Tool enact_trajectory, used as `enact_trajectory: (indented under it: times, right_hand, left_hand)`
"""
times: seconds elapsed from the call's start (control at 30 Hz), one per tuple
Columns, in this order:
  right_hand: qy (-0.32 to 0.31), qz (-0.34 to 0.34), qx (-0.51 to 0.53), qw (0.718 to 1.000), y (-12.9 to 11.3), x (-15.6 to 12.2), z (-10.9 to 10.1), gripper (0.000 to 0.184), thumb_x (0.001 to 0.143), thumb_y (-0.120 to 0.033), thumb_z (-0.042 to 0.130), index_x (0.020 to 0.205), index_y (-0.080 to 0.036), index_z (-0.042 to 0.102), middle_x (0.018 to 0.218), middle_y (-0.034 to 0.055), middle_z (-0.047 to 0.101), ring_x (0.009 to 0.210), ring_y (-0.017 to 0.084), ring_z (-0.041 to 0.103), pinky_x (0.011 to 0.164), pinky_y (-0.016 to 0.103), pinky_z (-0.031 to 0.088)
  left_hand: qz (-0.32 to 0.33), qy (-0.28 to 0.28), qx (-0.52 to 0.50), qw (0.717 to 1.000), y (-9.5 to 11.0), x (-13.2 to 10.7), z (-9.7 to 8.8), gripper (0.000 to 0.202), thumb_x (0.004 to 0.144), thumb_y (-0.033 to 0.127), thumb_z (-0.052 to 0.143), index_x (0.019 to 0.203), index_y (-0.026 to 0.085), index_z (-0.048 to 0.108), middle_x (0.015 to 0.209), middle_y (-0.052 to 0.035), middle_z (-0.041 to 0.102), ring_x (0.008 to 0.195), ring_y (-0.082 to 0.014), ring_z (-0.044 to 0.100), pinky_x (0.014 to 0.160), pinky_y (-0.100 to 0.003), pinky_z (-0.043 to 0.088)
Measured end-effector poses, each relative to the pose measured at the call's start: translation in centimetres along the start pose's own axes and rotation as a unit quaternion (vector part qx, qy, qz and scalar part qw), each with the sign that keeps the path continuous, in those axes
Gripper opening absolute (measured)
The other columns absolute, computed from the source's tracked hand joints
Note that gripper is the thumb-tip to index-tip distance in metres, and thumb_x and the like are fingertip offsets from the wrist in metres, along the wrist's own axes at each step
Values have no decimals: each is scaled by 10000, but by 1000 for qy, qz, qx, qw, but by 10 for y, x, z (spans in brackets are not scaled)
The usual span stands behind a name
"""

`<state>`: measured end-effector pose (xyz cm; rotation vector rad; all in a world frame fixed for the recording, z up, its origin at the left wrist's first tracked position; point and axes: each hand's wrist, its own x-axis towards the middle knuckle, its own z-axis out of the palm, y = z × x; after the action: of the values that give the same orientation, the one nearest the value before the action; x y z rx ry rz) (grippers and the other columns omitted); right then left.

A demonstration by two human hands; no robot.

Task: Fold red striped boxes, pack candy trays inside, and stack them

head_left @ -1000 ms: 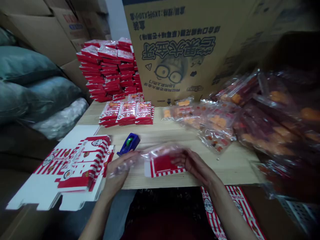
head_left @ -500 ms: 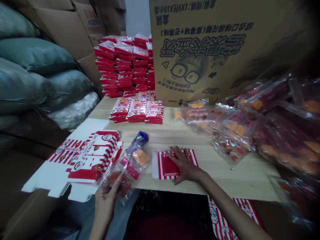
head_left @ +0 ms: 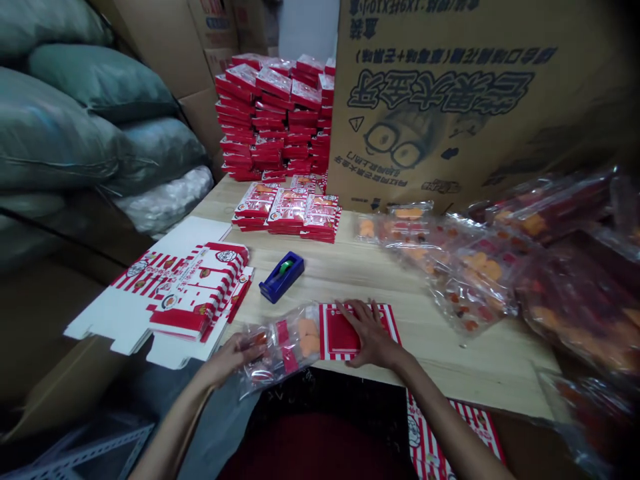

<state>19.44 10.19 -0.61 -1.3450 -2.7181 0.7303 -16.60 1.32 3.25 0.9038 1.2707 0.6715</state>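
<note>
Left grip pinching clear pouch, its far end at striped box's edge, right grip spread atop

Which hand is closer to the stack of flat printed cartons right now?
Left. The left hand, holding a clear packet, is just right of the stack; the right hand is farther right, on the red-and-white carton.

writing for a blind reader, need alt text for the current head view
The left hand holds a clear packet at a red box's left end, the right hand spread on that box. Beyond them on the table is a blue tape dispenser, with printed cartons left, more packets right and stacked boxes behind.
</note>
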Motion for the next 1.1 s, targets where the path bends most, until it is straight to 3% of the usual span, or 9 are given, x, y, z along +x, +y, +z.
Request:
enact_trajectory:
  times: [0.13, 0.33, 0.53, 0.63, 0.7, 0.8, 0.9, 0.97, 1.1]
  right_hand:
    - [-8, -11, -3, 1000, 0, -2, 1, 1390, 525, -443, 878, 1659, -250, 98, 1613, 189, 338, 1534, 421, 213, 1225, 629, -110]
    - [-2, -12, -2, 1000, 3, -5, 5, 1386, 499, -426, 894, 1654, -266, 144, 1628, 183, 324, 1534, 431, 206, 1219, 637, -121]
    - [-7, -8, -5, 1000, -1, -5, 10, 1327, 510, -434, 884, 1641, -290, 207, 1643, 200, 298, 1544, 442, 182, 1201, 675, -110]
    - [15, -5, 1, 1000, -3, -5, 10, 1312, 520, -420, 877, 1641, -301, 205, 1629, 187, 325, 1530, 441, 217, 1206, 672, -97]
    - [36, 1, 9, 999, -4, -7, 10, 1303, 537, -420, 866, 1643, -305, 189, 1613, 176, 343, 1523, 430, 238, 1213, 666, -83]
    - [77, 20, 29, 996, -6, -11, 9, 1287, 578, -439, 841, 1650, -295, 142, 1579, 167, 370, 1514, 411, 268, 1222, 667, -56]
    - [120, 24, 37, 992, -16, -16, 8, 1265, 602, -427, 824, 1650, -284, 128, 1556, 168, 373, 1509, 420, 272, 1224, 684, -33]
    - [146, 15, 37, 988, -28, -18, 9, 1247, 603, -401, 824, 1644, -282, 146, 1561, 170, 343, 1510, 441, 255, 1225, 696, -13]
    - [204, -14, 45, 978, -51, -20, 11, 1239, 611, -349, 824, 1636, -317, 129, 1580, 151, 262, 1507, 448, 248, 1231, 706, 14]
  left_hand:
    - [-20, -28, 20, 999, 11, 22, -6, 289, 699, 364, 869, 853, 155, 742, 809, -39, 741, 747, -205, 649, 741, -297, 503]
    - [-45, -79, 32, 995, 8, 58, -1, 306, 648, 328, 882, 801, 163, 675, 739, -4, 696, 677, -164, 644, 635, -250, 502]
    - [-28, -121, 23, 992, 11, 93, 28, 322, 591, 323, 912, 731, 135, 690, 721, -51, 718, 623, -177, 662, 591, -267, 514]
    - [5, -93, 9, 996, 11, 104, 54, 384, 573, 381, 924, 715, 135, 665, 710, -61, 714, 619, -181, 666, 617, -289, 526]
    - [37, -44, 3, 998, 10, 103, 63, 426, 600, 426, 907, 814, 144, 669, 785, -66, 733, 662, -185, 680, 642, -294, 531]
    - [92, 60, 9, 994, 13, 92, 58, 439, 705, 468, 832, 984, 179, 656, 892, -47, 743, 744, -173, 684, 671, -273, 515]
    - [130, 131, 44, 982, 22, 76, 47, 320, 726, 415, 809, 893, 170, 689, 795, -33, 727, 711, -165, 652, 654, -255, 480]
    - [144, 141, 69, 977, 30, 67, 49, 240, 728, 366, 799, 817, 160, 715, 748, -36, 728, 675, -167, 642, 643, -261, 472]
    - [171, 119, 119, 971, 49, 58, 74, 153, 779, 305, 754, 753, 154, 753, 722, -32, 742, 658, -172, 646, 637, -263, 466]
